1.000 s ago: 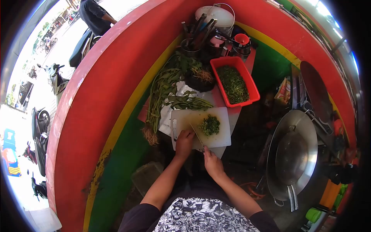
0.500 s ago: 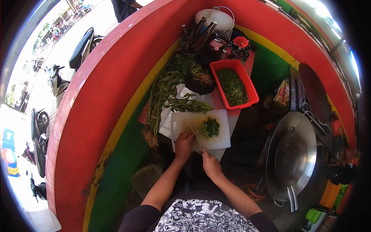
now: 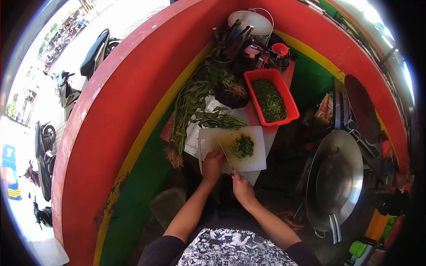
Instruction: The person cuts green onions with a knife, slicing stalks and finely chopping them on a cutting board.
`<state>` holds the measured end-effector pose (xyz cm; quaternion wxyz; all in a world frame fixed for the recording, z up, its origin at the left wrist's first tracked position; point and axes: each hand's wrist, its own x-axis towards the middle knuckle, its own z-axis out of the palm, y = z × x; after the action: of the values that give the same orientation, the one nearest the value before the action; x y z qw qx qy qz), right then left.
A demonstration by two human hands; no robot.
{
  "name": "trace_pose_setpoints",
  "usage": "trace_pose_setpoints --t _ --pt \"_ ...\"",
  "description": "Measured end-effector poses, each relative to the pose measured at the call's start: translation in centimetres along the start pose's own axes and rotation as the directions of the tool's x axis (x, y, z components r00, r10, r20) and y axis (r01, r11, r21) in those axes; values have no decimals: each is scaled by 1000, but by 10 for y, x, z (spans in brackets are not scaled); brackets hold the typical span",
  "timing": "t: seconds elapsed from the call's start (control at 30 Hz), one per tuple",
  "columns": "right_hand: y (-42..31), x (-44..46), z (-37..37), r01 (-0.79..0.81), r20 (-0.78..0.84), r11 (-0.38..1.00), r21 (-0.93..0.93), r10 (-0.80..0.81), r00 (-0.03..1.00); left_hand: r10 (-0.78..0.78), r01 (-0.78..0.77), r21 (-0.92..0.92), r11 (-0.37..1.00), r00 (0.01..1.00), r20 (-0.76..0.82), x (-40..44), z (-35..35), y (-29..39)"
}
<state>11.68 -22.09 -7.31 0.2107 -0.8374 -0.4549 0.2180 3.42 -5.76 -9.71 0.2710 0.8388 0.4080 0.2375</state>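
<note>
Red, yellow and green walls [image 3: 133, 93] curve around a small table [image 3: 253, 177] just beyond the hands. Its near edge seems to stop short of the white cutting board [image 3: 258, 165], whose near-left corner may lack support; hard pressure from the left hand [image 3: 212, 165] could rock it. That hand lies on the board, fingers bent; whether they pinch anything cannot be told. Its fingertips sit just beside the knife [image 3: 226, 155], so a slip of the blade towards them could cut. The right hand [image 3: 242, 188] is closed around the knife's handle. Ahead of it, chopped greens [image 3: 242, 146] lie loose near the board's right side, where a wide sweep could scatter them. Farther ahead and right, the red tub [image 3: 293, 116] of cut greens juts past the table's side, so a bump might tip it. Long leafy stalks [image 3: 179, 126] crowd the space beyond the left hand and could snag.
</note>
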Motion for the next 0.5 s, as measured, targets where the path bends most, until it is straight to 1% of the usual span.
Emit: trace_pose_setpoints --t 0.07,0.13,0.17,0.23,0.27,0.33,0.37,0.43,0.47,0.5 --pt "0 5 4 -19 25 999 -30 20 999 -18 18 -11 1000 1000 21 -1 -4 1" --pt "5 21 12 42 -31 999 11 -42 999 27 -27 -15 1000 1000 15 -1 0 -2" --pt "6 30 13 43 -35 999 11 -43 998 31 -31 -15 999 999 13 -1 0 -3" --pt "1 45 12 92 -84 988 124 -82 993 103 -103 3 995 994 28 -3 -3 -4" --pt "0 46 9 97 -90 987 127 -86 992 109 -109 7 994 994 25 -3 -4 -4" --pt "-8 41 -2 40 -32 984 173 -35 999 117 -117 8 993 993 16 -3 -4 -4" --pt "-12 34 -7 39 -28 984 174 -35 999 112 -112 8 994 994 17 -3 -5 -5" --pt "-17 18 -14 -36 19 990 135 34 999 116 -117 15 993 993 36 -4 -5 -5" --pt "-13 13 -11 -38 25 991 132 35 999 110 -111 13 994 993 37 -4 -4 -4" --pt "-9 11 -8 -8 -3 994 111 8 1000 105 -106 22 994 994 33 -5 -3 -5"
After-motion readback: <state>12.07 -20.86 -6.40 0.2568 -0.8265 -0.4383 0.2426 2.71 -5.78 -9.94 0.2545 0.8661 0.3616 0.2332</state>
